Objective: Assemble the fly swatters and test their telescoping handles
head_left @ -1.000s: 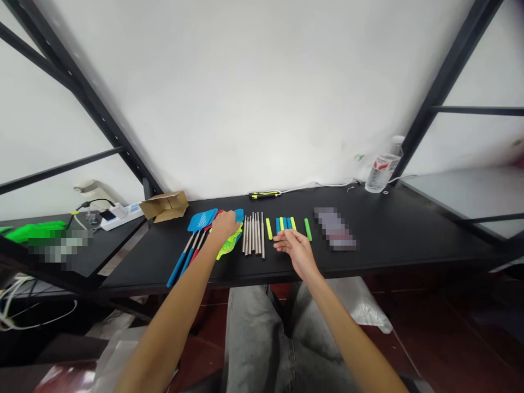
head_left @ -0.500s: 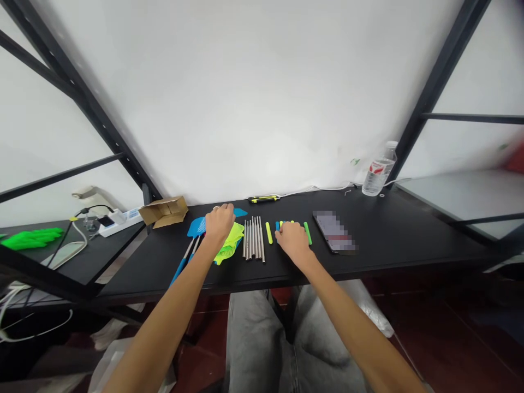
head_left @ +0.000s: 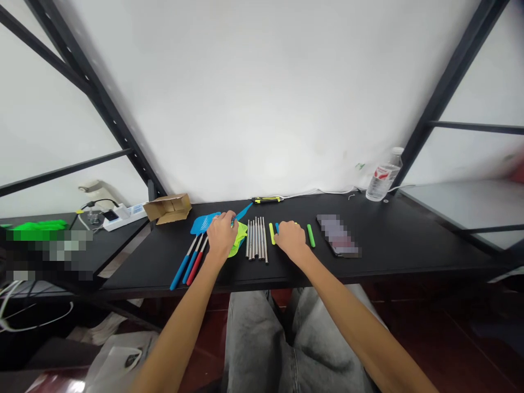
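Note:
My left hand [head_left: 222, 236] is closed on a blue fly swatter head [head_left: 244, 211], whose tip sticks out past the fingers. Under and beside that hand lie yellow-green swatter heads [head_left: 241, 236]. To its left, another blue head [head_left: 202, 224] lies by swatters with blue handles [head_left: 182, 272] and a red handle [head_left: 195, 268]. Curled down over short coloured tubes is my right hand [head_left: 291, 236]; its fingertips are hidden. A yellow tube [head_left: 272, 233] and a blue tube [head_left: 277, 227] show to its left, a green tube [head_left: 311, 236] to its right. Several metal rods [head_left: 256, 240] lie between the hands.
A blurred phone [head_left: 338, 234] lies right of the tubes on the black table [head_left: 401, 240]. Farther back are a cardboard box [head_left: 167, 209], a yellow-black cutter [head_left: 267, 200] and a water bottle [head_left: 383, 174]. A power strip [head_left: 125, 217] is at left; dark shelf posts flank the table.
The view has shifted slightly. The blue swatter head at my left hand has tilted upward, and the red-handled swatter has come into sight. My right hand stays over the tubes.

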